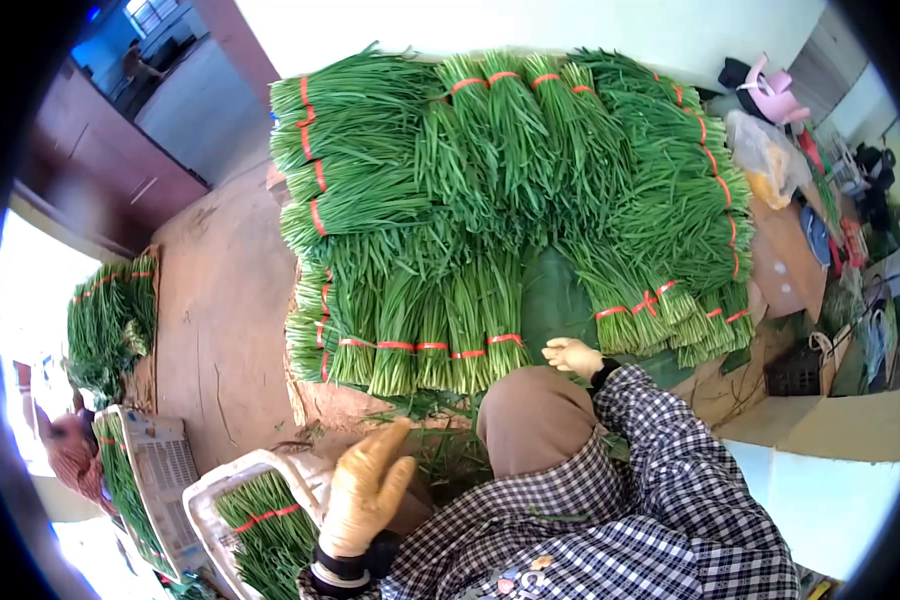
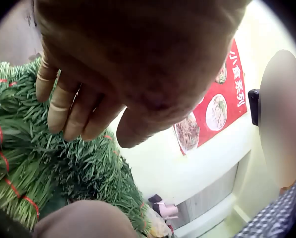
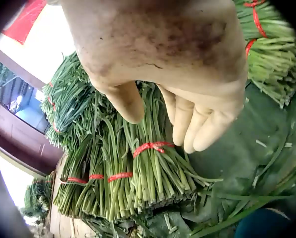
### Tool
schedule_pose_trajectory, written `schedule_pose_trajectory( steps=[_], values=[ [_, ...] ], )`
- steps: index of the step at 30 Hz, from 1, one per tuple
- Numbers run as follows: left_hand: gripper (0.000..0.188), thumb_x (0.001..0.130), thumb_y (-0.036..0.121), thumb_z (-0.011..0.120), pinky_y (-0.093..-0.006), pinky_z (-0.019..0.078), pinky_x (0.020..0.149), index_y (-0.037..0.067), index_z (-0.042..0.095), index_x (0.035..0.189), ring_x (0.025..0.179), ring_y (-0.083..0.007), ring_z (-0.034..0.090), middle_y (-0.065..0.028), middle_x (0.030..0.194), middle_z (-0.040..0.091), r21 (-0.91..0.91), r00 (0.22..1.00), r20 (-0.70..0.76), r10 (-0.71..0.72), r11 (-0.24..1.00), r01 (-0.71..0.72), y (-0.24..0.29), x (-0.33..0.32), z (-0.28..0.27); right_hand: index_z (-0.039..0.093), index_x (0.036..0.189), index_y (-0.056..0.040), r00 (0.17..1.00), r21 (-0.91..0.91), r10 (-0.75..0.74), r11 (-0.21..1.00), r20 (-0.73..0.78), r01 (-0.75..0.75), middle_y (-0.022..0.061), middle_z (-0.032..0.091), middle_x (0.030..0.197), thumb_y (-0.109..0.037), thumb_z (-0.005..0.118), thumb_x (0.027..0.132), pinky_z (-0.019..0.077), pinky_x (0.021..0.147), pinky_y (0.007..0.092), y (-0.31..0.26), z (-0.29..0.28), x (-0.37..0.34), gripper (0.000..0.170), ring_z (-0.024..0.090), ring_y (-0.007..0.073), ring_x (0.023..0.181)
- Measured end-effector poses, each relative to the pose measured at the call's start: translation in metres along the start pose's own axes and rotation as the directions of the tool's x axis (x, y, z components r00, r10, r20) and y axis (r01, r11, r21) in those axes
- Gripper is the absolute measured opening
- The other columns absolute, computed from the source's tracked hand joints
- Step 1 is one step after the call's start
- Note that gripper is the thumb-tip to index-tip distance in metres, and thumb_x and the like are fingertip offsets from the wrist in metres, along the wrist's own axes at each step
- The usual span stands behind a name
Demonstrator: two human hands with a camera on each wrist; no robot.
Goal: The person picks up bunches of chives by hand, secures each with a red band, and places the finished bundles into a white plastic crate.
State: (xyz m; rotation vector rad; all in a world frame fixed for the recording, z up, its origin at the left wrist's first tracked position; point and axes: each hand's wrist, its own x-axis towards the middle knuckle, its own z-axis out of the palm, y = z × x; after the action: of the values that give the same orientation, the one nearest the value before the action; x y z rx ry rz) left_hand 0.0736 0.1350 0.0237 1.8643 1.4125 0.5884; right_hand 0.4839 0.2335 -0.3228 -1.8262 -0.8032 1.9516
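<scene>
Bundles of garlic chives (image 1: 450, 300) lie in a big pile, bound with red bands. Raised in front of the body, at the near left of the pile, is my gloved left hand (image 1: 365, 490); its fingers are extended and hold nothing. In its wrist view this hand (image 2: 138, 59) hangs in front of the pile. My gloved right hand (image 1: 573, 356) is at the front edge, by a gap showing a dark green sheet (image 1: 553, 290). The right wrist view shows that hand (image 3: 172, 59) with fingers loosely bent and nothing held, beside a tied chive bundle (image 3: 155, 171).
A white crate (image 1: 202, 500) with chives stands at the near left, another crate (image 1: 165, 460) beyond it. More bundles (image 1: 115, 310) lie farther left. On the right are a clear plastic bag (image 1: 760, 150) and a cardboard box (image 1: 830, 425). Loose leaves (image 3: 237, 203) litter the green sheet.
</scene>
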Motion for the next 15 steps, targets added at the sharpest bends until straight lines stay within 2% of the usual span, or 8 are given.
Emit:
schedule_pose_trajectory(
  steps=[3, 4, 6, 7, 8, 10, 11, 15],
  values=[
    [0.043, 0.095, 0.012, 0.069, -0.0431, 0.0542, 0.097, -0.003, 0.063, 0.134, 0.112, -0.0409, 0.069, -0.0258, 0.122, 0.071, -0.017, 0.998, 0.069, -0.01, 1.0, 0.011, -0.002, 0.021, 0.032, 0.023, 0.16, 0.0102, 0.987, -0.226, -0.154, 0.964, -0.035, 0.142, 0.027, 0.057, 0.148, -0.042, 0.08, 0.094, 0.0427, 0.114, 0.0366, -0.001, 0.02, 0.044, 0.102, 0.054, 0.0324, 0.138],
    [0.043, 0.095, 0.013, 0.069, -0.0432, 0.0541, 0.098, -0.003, 0.063, 0.134, 0.113, -0.0408, 0.069, -0.0259, 0.122, 0.071, -0.041, 0.997, 0.079, -0.02, 0.999, 0.023, -0.007, 0.024, 0.043, 0.023, 0.16, 0.0102, 0.988, -0.215, -0.152, 0.966, -0.027, 0.143, 0.027, 0.057, 0.148, -0.042, 0.08, 0.094, 0.0427, 0.114, 0.0366, -0.004, 0.026, 0.059, 0.102, 0.054, 0.0324, 0.138],
    [0.043, 0.097, 0.014, 0.069, -0.0424, 0.0539, 0.098, -0.003, 0.062, 0.135, 0.115, -0.0405, 0.068, -0.0258, 0.125, 0.07, -0.033, 0.994, 0.107, -0.031, 0.999, 0.035, -0.017, 0.024, 0.06, 0.022, 0.159, 0.0121, 0.99, -0.334, -0.044, 0.943, -0.135, -0.004, 0.0297, 0.047, 0.156, -0.047, 0.083, 0.088, 0.0406, 0.118, 0.0398, -0.01, 0.045, 0.085, 0.11, 0.048, 0.0343, 0.145],
    [0.043, 0.097, 0.015, 0.069, -0.0424, 0.054, 0.098, -0.003, 0.062, 0.135, 0.115, -0.0407, 0.068, -0.0258, 0.124, 0.07, -0.04, 0.992, 0.116, -0.046, 0.998, 0.051, -0.024, 0.022, 0.067, 0.017, 0.159, 0.0133, 0.987, -0.421, -0.064, 0.907, -0.147, -0.004, 0.0318, 0.043, 0.158, -0.053, 0.087, 0.081, 0.0404, 0.118, 0.0391, -0.001, 0.051, 0.113, 0.124, 0.048, 0.0365, 0.145],
    [0.043, 0.097, 0.015, 0.069, -0.0423, 0.0541, 0.098, -0.003, 0.063, 0.135, 0.115, -0.0408, 0.068, -0.0259, 0.124, 0.07, -0.048, 0.99, 0.124, -0.06, 0.997, 0.067, -0.03, 0.021, 0.073, 0.011, 0.158, 0.0169, 0.996, -0.377, 0.004, 0.925, -0.09, -0.038, 0.0321, 0.045, 0.156, -0.054, 0.091, 0.075, 0.038, 0.12, 0.0375, -0.016, 0.059, 0.107, 0.136, 0.047, 0.0372, 0.144],
    [0.043, 0.098, 0.018, 0.069, -0.0423, 0.0544, 0.097, -0.002, 0.063, 0.136, 0.113, -0.0406, 0.069, -0.026, 0.124, 0.07, -0.066, 0.979, 0.155, -0.135, 0.987, 0.147, -0.031, 0.018, 0.078, 0.006, 0.159, 0.0156, 0.982, -0.429, -0.035, 0.902, -0.186, -0.049, 0.0321, 0.039, 0.16, -0.051, 0.094, 0.074, 0.0386, 0.12, 0.0371, -0.034, 0.085, 0.095, 0.14, 0.046, 0.0379, 0.146],
    [0.043, 0.099, 0.019, 0.069, -0.0423, 0.0544, 0.097, -0.002, 0.063, 0.137, 0.114, -0.0405, 0.069, -0.0258, 0.124, 0.07, -0.053, 0.971, 0.167, -0.168, 0.982, 0.179, -0.037, 0.015, 0.082, -0.001, 0.16, 0.0145, 0.971, -0.446, 0.055, 0.881, -0.234, -0.157, 0.0337, 0.037, 0.16, -0.045, 0.095, 0.074, 0.0387, 0.121, 0.0378, -0.043, 0.094, 0.096, 0.142, 0.044, 0.0382, 0.147],
    [0.044, 0.1, 0.021, 0.068, -0.0425, 0.0543, 0.097, -0.002, 0.062, 0.137, 0.114, -0.0405, 0.069, -0.0254, 0.124, 0.07, -0.032, 0.93, 0.243, -0.276, 0.956, 0.292, -0.041, 0.018, 0.087, 0.001, 0.16, 0.0143, 0.966, -0.396, 0.055, 0.905, -0.252, -0.155, 0.0351, 0.036, 0.16, -0.036, 0.096, 0.073, 0.0383, 0.121, 0.0381, -0.056, 0.092, 0.091, 0.138, 0.043, 0.0388, 0.147]
  ],
)
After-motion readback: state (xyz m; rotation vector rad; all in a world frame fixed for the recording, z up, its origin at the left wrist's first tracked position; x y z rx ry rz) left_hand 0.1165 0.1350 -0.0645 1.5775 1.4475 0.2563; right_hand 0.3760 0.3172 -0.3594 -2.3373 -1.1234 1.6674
